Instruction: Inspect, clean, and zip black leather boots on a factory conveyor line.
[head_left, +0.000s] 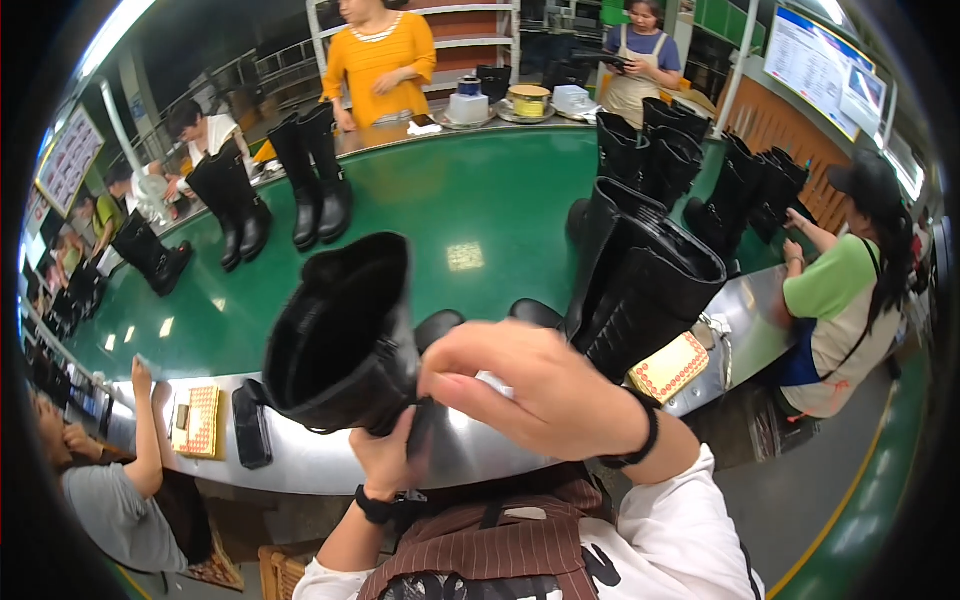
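Boot is leaning just left of the right hand, its wide mouth gaping toward the camera and its shaft narrowing down and rightward to the left hand. From my remote seat, I am judging the left hand the nearer one: it is gripping the lower shaft, though I am not making out how far its hidden fingers are wrapping. The right fingers are curling loosely, thumb close to forefinger, with a small white scrap showing between them; blur is keeping me from telling whether the tips are touching the boot. Beyond and rightward, other tall boots are standing beside a patterned yellow box. Farther off, the green table is carrying more boots, and a person in orange is standing across it.
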